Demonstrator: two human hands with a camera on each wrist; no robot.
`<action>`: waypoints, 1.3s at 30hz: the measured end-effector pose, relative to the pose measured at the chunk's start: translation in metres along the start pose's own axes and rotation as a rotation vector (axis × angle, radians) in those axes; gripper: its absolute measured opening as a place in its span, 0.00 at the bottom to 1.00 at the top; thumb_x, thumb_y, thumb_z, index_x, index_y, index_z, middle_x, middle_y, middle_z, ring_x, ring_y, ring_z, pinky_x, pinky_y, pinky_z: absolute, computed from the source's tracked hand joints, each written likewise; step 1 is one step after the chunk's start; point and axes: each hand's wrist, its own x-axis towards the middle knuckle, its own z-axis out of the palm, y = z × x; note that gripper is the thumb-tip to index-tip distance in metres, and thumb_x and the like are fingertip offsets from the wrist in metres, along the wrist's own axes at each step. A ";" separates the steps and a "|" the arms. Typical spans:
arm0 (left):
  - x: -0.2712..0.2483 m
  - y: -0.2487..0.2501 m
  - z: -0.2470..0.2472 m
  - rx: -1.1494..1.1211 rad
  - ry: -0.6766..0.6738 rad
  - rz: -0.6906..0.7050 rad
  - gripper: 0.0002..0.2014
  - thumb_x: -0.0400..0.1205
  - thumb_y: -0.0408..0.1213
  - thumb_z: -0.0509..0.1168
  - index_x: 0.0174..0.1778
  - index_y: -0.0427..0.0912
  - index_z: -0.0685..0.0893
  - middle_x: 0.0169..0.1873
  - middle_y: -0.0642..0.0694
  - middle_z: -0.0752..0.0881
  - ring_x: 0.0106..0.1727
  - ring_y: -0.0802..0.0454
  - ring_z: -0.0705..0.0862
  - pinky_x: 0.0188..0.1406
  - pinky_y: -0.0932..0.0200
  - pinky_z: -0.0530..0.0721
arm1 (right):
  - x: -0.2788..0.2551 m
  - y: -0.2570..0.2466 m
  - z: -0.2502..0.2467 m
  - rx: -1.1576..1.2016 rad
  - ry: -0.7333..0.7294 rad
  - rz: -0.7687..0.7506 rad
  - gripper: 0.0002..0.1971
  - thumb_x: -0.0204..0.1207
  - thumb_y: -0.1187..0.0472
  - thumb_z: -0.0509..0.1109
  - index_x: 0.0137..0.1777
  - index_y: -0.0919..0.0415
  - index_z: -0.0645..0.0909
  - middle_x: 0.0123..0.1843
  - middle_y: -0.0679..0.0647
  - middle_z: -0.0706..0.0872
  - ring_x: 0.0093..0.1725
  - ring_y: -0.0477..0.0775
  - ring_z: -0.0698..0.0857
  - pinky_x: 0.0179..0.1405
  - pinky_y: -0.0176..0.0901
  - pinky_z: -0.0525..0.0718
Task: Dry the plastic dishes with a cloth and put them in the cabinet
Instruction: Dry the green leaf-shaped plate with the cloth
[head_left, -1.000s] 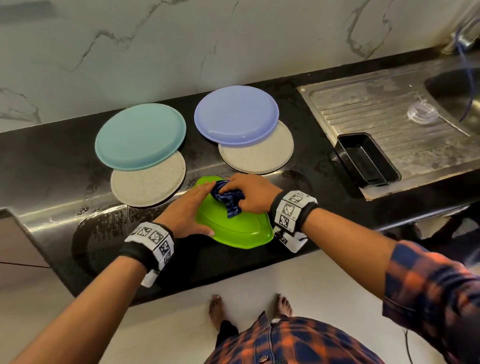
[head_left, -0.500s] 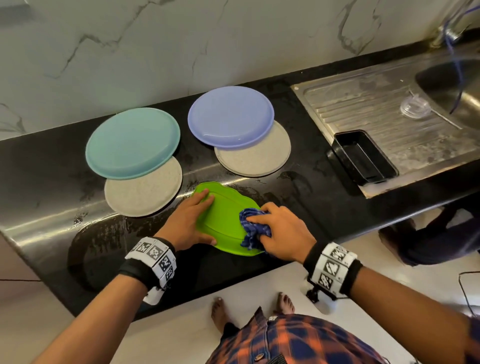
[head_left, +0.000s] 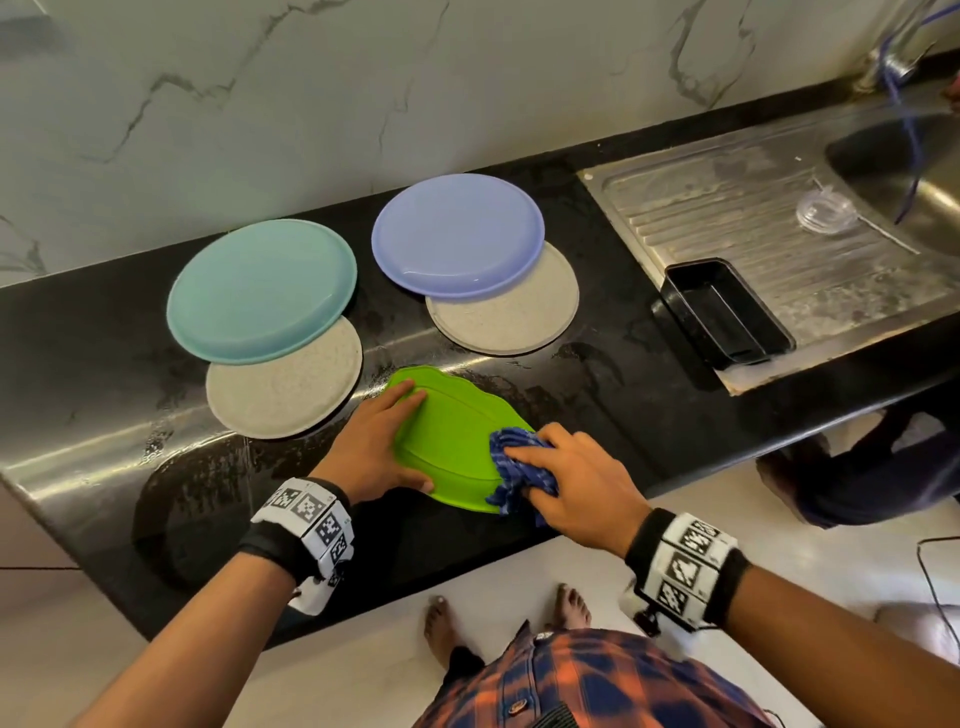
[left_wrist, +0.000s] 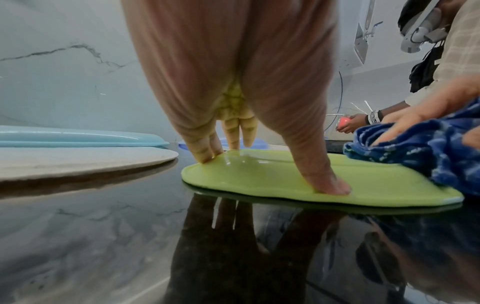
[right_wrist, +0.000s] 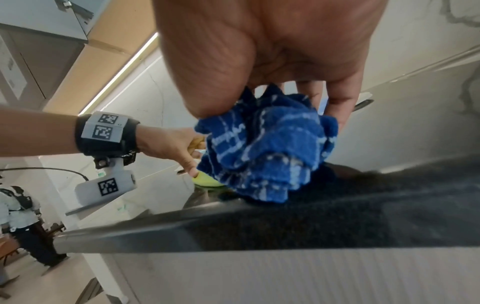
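At the counter's near edge lies the green dish, upside down. The left hand presses it flat with straight, spread fingers on its left rim. The right hand grips a bunched blue cloth against the dish's right edge. Farther back, a teal plate overlaps a grey one, and a lilac plate overlaps another grey one. To the right, a black tray sits on the steel drainboard.
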 end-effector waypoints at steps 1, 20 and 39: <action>-0.001 0.000 0.000 -0.002 0.003 0.000 0.65 0.54 0.56 0.87 0.86 0.47 0.61 0.86 0.50 0.57 0.85 0.47 0.58 0.85 0.50 0.55 | -0.006 0.001 0.001 -0.019 0.000 -0.012 0.26 0.77 0.49 0.65 0.77 0.39 0.75 0.64 0.44 0.76 0.54 0.54 0.75 0.53 0.47 0.79; -0.008 0.001 -0.006 -0.161 0.025 -0.001 0.75 0.53 0.53 0.88 0.88 0.46 0.45 0.83 0.43 0.61 0.83 0.47 0.61 0.81 0.56 0.59 | 0.068 -0.033 -0.036 -0.445 -0.239 -0.419 0.25 0.77 0.50 0.69 0.75 0.38 0.76 0.81 0.45 0.71 0.66 0.62 0.76 0.54 0.53 0.75; -0.021 0.007 0.000 -0.187 0.162 -0.107 0.69 0.51 0.50 0.89 0.86 0.43 0.58 0.78 0.40 0.61 0.80 0.44 0.64 0.80 0.56 0.61 | 0.093 -0.059 -0.036 -0.477 -0.311 -0.522 0.26 0.72 0.55 0.70 0.71 0.37 0.81 0.74 0.41 0.78 0.62 0.61 0.78 0.53 0.52 0.80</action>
